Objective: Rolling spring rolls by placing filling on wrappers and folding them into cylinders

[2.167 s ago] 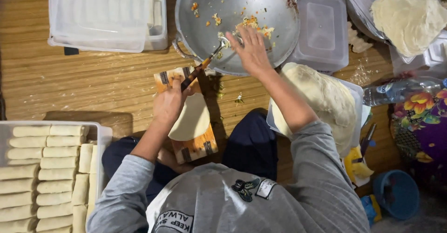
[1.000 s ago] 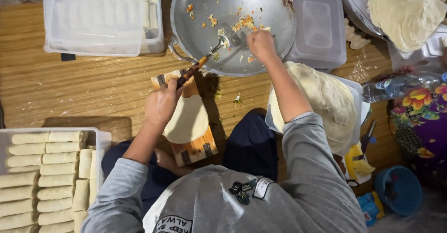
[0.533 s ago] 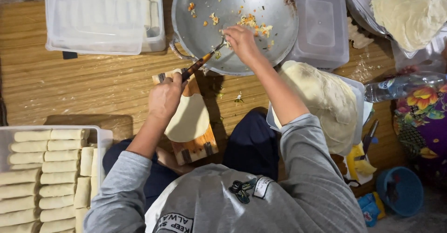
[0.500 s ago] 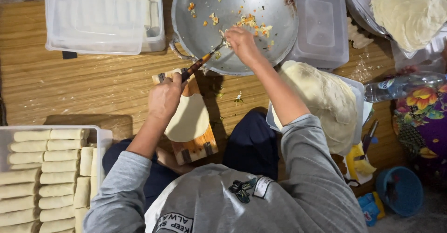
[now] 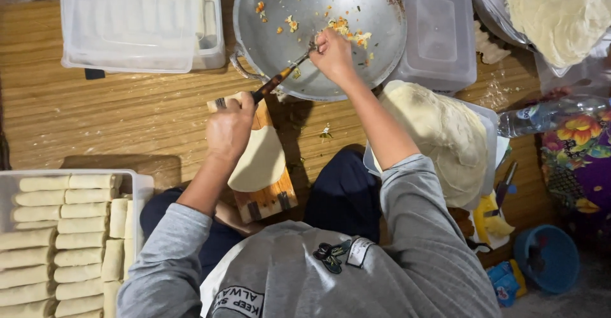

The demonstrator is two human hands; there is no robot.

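The left hand (image 5: 230, 127) has a clenched grip on the handle of a spoon (image 5: 280, 76) that reaches into the wok (image 5: 267, 35), and the right hand (image 5: 332, 54) pinches filling (image 5: 349, 30) at the spoon's bowl, which its fingers hide. One round wrapper (image 5: 258, 159) lies on one wooden board (image 5: 270, 197) on the worktop (image 5: 114, 114); the tray (image 5: 141, 184) at left holds over a dozen rolls (image 5: 54, 229), cut off by the edge. Two stacks of wrappers (image 5: 445, 133) lie right, and two clear tubs (image 5: 140, 19) sit beside the wok.

One head camera looks straight down, close over the wooden floor (image 5: 127, 114)
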